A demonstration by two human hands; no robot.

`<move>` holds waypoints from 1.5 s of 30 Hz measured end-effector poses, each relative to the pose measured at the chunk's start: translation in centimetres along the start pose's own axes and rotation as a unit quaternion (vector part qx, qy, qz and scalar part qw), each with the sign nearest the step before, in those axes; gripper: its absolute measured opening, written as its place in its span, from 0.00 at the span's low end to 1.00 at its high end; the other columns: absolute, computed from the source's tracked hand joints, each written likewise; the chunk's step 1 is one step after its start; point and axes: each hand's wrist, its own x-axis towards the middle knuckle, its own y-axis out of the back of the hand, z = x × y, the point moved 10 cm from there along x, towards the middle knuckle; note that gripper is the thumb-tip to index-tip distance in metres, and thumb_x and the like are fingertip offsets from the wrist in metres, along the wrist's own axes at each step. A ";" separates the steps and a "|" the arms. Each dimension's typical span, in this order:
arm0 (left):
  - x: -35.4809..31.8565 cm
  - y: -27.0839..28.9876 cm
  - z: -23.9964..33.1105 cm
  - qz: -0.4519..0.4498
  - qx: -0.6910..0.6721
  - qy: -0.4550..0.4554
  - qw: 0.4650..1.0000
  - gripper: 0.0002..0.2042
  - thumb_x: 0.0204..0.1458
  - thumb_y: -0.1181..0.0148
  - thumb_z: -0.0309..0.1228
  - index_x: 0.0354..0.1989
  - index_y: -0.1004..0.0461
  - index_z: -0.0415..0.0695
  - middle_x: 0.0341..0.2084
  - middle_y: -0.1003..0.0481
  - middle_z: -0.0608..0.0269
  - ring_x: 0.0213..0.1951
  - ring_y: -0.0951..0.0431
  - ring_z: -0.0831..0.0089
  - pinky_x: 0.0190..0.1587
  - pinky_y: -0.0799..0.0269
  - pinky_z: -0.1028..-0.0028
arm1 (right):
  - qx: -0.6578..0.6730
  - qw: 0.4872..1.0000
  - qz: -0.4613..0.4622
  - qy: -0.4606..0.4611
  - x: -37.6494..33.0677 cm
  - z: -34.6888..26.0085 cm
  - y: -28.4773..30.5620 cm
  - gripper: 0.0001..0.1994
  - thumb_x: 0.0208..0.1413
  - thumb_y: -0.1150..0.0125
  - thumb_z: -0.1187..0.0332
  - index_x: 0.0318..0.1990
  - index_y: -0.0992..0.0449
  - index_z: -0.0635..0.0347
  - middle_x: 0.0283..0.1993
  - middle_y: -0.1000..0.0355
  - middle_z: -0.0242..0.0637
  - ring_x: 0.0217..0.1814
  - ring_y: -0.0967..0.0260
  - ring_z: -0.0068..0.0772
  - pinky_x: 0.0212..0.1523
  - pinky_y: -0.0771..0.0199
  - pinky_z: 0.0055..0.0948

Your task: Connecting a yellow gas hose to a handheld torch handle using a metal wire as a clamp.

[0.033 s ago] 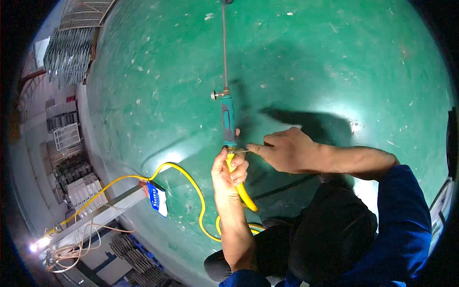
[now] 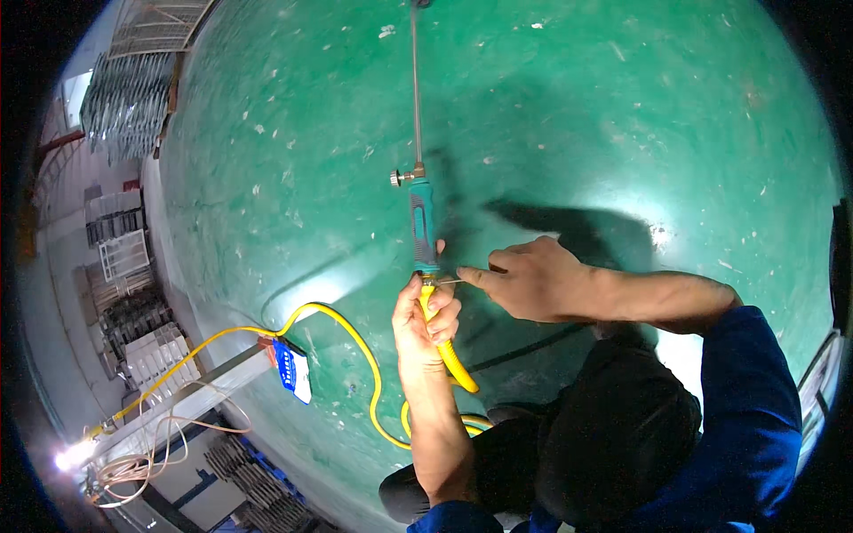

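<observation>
Fingers (image 2: 437, 313) around teal-handled spray wand (image 2: 423, 222)

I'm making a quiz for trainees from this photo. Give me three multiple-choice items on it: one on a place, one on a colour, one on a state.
1. Where does the left hand grip the spray wand?
A. at the far tip of the metal tube
B. at the lower end of the handle, where the hose joins
C. on the side knob

2. What colour is the hose?
A. yellow
B. red
C. white

3. How is the right hand?
A. flat on the floor
B. hanging at the side
C. fingertips pinched at the handle's base

Answers:
1 B: the fingers wrap the yellow end below the teal grip.
2 A: it curls yellow across the green floor.
3 C: thumb and forefinger meet by the handle.
</observation>
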 end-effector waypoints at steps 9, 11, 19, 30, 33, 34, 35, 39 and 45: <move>0.4 0.2 -0.2 0.009 0.007 0.017 1.000 0.27 0.62 0.51 0.41 0.68 0.44 0.49 0.19 0.42 0.70 0.11 0.50 0.83 0.08 0.55 0.83 | -0.025 0.999 0.009 0.023 0.4 -0.4 0.2 0.20 0.50 0.40 0.65 0.53 0.24 0.52 0.26 0.33 0.32 0.26 0.28 0.32 0.24 0.27 0.32; 0.4 0.4 -0.2 0.010 0.013 0.022 1.000 0.26 0.62 0.50 0.41 0.68 0.43 0.49 0.18 0.42 0.70 0.12 0.50 0.84 0.08 0.56 0.83 | -0.063 0.997 0.007 0.049 0.3 -1.1 0.3 0.21 0.48 0.41 0.64 0.53 0.24 0.53 0.27 0.34 0.32 0.27 0.28 0.32 0.25 0.27 0.31; 0.1 0.7 0.1 0.067 0.115 0.008 0.991 0.25 0.61 0.47 0.41 0.65 0.39 0.46 0.18 0.42 0.71 0.12 0.49 0.85 0.09 0.56 0.84 | -0.160 0.983 0.023 0.085 0.1 -2.7 0.2 0.23 0.46 0.45 0.61 0.52 0.23 0.55 0.28 0.36 0.29 0.30 0.33 0.29 0.25 0.30 0.25; 0.5 0.6 -0.8 0.015 0.008 0.038 0.999 0.25 0.62 0.50 0.40 0.66 0.41 0.45 0.19 0.42 0.70 0.12 0.48 0.84 0.09 0.54 0.84 | -0.182 0.969 0.109 0.126 -0.1 -3.1 1.9 0.20 0.45 0.44 0.61 0.47 0.21 0.54 0.26 0.42 0.26 0.33 0.40 0.28 0.25 0.40 0.24; 0.5 0.5 -1.0 -0.003 -0.042 0.050 0.998 0.25 0.62 0.51 0.39 0.67 0.43 0.44 0.21 0.41 0.68 0.12 0.48 0.83 0.09 0.52 0.83 | -0.187 0.966 0.106 0.143 0.1 -3.2 2.1 0.18 0.45 0.44 0.61 0.44 0.22 0.56 0.26 0.42 0.26 0.32 0.40 0.28 0.24 0.42 0.25; 0.5 0.3 -1.1 -0.013 -0.063 0.057 0.996 0.25 0.62 0.51 0.39 0.67 0.43 0.44 0.21 0.41 0.68 0.12 0.48 0.83 0.09 0.52 0.83 | -0.189 0.965 0.108 0.147 0.3 -3.1 2.2 0.17 0.45 0.45 0.61 0.41 0.22 0.57 0.26 0.41 0.25 0.32 0.40 0.29 0.24 0.43 0.26; 0.5 0.1 -1.2 -0.025 -0.085 0.063 0.994 0.26 0.63 0.51 0.39 0.67 0.43 0.44 0.21 0.41 0.68 0.12 0.47 0.83 0.09 0.52 0.83 | -0.192 0.963 0.109 0.153 0.4 -3.2 2.2 0.16 0.45 0.45 0.60 0.39 0.23 0.58 0.25 0.41 0.25 0.32 0.40 0.29 0.23 0.44 0.27; 0.6 0.0 -1.2 -0.043 -0.106 0.067 0.991 0.26 0.63 0.52 0.38 0.67 0.44 0.43 0.22 0.40 0.67 0.12 0.47 0.83 0.08 0.51 0.83 | -0.191 0.964 0.090 0.158 0.5 -3.1 2.2 0.14 0.45 0.45 0.61 0.37 0.23 0.58 0.25 0.41 0.25 0.31 0.40 0.28 0.23 0.43 0.27; 0.6 0.0 -0.9 -0.043 -0.109 0.067 0.991 0.26 0.63 0.52 0.38 0.67 0.44 0.43 0.22 0.40 0.67 0.11 0.47 0.84 0.08 0.51 0.83 | -0.180 0.970 0.071 0.148 0.6 -3.0 2.0 0.21 0.45 0.45 0.62 0.47 0.22 0.59 0.25 0.43 0.26 0.32 0.41 0.28 0.24 0.41 0.24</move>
